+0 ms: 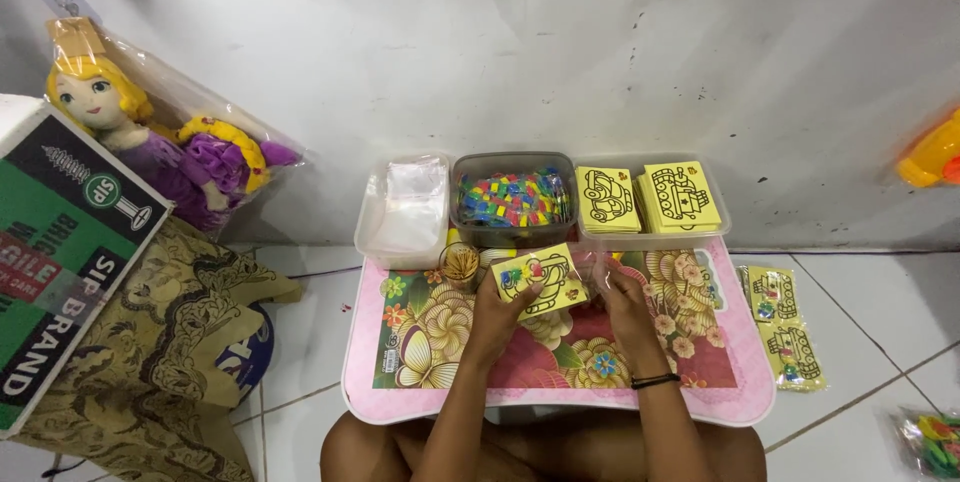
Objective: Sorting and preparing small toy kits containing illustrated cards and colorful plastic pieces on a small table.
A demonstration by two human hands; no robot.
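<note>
My left hand (497, 317) holds up a yellow picture card (538, 279) with a black line drawing and small coloured packets on it, above the flowered pink lap table (560, 407). My right hand (628, 304), with a black band on the wrist, rests on the table just right of the card, its fingers around something clear that I cannot make out. Behind the table stand three clear tubs: one with clear plastic bags (405, 207), one with several coloured packets (513, 199), one with stacks of yellow picture cards (648, 199).
Packed yellow cards (783, 327) lie on the tiled floor to the right. A bagged doll (165, 142) leans against the wall at left, next to a green cardboard box (60, 252) and a patterned cloth (160, 342). A small round roll (460, 264) sits on the table.
</note>
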